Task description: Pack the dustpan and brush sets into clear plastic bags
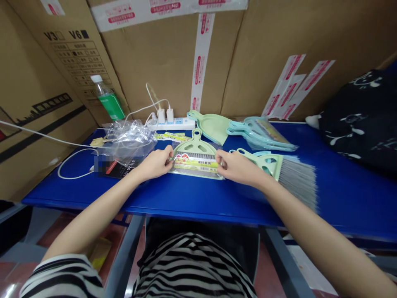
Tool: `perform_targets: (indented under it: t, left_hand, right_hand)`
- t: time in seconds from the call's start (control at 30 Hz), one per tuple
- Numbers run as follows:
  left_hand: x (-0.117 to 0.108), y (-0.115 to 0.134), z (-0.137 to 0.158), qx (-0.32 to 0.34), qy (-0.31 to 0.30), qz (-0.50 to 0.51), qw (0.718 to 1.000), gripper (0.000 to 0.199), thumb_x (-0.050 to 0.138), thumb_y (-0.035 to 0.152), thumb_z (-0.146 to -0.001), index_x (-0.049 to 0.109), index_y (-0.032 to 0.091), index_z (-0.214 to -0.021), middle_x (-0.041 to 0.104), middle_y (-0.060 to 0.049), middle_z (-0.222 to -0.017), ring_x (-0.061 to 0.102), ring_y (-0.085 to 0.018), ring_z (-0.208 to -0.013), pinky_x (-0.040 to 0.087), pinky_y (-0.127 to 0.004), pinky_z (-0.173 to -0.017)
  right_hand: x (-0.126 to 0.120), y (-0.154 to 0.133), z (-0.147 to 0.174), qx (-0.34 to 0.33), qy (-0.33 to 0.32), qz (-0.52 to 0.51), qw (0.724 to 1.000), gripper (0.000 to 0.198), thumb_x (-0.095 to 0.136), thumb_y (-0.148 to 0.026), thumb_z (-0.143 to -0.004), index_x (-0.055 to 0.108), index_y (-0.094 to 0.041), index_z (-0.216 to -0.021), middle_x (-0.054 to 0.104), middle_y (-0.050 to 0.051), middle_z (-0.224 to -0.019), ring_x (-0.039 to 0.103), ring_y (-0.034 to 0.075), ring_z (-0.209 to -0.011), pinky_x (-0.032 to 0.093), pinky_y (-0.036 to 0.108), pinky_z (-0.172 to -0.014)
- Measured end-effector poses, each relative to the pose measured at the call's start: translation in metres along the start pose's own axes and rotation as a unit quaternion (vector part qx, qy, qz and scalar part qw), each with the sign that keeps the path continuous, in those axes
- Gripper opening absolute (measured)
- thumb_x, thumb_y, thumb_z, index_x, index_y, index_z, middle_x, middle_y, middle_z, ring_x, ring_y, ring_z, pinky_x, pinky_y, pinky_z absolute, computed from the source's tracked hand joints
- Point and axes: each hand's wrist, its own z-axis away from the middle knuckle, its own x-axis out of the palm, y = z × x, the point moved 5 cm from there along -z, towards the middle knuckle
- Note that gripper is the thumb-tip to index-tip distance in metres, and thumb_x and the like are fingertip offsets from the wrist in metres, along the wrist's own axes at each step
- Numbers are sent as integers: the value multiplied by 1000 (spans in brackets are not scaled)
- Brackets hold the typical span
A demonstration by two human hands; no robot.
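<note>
A light green dustpan and brush set (pixel 196 145) lies in a clear plastic bag at the middle of the blue table, its handle pointing away from me. A yellow and white printed label (pixel 197 162) crosses it below the grey bristles. At the bag's left edge my left hand (pixel 158 162) is closed, pinching the plastic. My right hand (pixel 235 165) grips the opposite edge with curled fingers. Just right of it lie loose brushes (pixel 296 178) with grey bristles and green and blue handles, partly covered by my forearm.
Behind are a green dustpan (pixel 214 126) and blue dustpans (pixel 260 132), one bagged. A power strip (pixel 182 123) with chargers stands by the cardboard wall. Crumpled plastic bags (pixel 130 138), a bottle (pixel 108 99) and white cables lie left. A dark patterned bag (pixel 359 116) sits at right.
</note>
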Motion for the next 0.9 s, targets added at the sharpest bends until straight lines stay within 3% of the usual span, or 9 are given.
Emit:
perform_targets:
  t: [0.17, 0.33, 0.5, 0.73, 0.9]
  left_hand:
    - [3, -3, 4, 32, 16, 86, 996, 19, 46, 13, -76, 30, 25, -78, 39, 11, -53, 42, -11, -44, 31, -24, -52]
    - [2, -5, 5, 69, 10, 151, 986, 18, 46, 16, -75, 30, 24, -76, 40, 10, -57, 42, -9, -47, 32, -23, -53]
    - [3, -6, 6, 66, -27, 197, 978, 17, 51, 21, -74, 35, 23, -76, 43, 9, -59, 42, -10, -50, 35, -24, -54]
    - [7, -6, 8, 36, -89, 259, 961, 13, 48, 22, -78, 35, 23, -78, 51, 9, -58, 55, -12, -51, 41, -24, -55]
    - [7, -6, 9, 29, -104, 262, 959, 11, 47, 22, -80, 36, 23, -80, 53, 8, -58, 57, -12, -52, 43, -24, -56]
  right_hand:
    - [3, 7, -2, -29, 1, -116, 993, 22, 45, -7, -70, 35, -26, -75, 46, -9, -50, 46, 14, -48, 34, 25, -57]
    - [2, 10, -1, -66, -10, -163, 984, 20, 44, -10, -66, 35, -26, -73, 42, -12, -46, 41, 13, -44, 32, 25, -53]
    - [1, 10, 1, -63, -22, -133, 989, 17, 45, -12, -69, 35, -26, -68, 46, -10, -46, 44, 13, -45, 32, 25, -54]
    - [-1, 11, 1, -55, -39, -138, 988, 13, 41, -13, -71, 38, -25, -69, 51, -9, -47, 49, 14, -47, 34, 25, -56]
    - [-5, 9, 3, -63, -14, -95, 993, 12, 41, -14, -72, 40, -25, -68, 45, -9, -44, 45, 14, -46, 33, 25, -56]
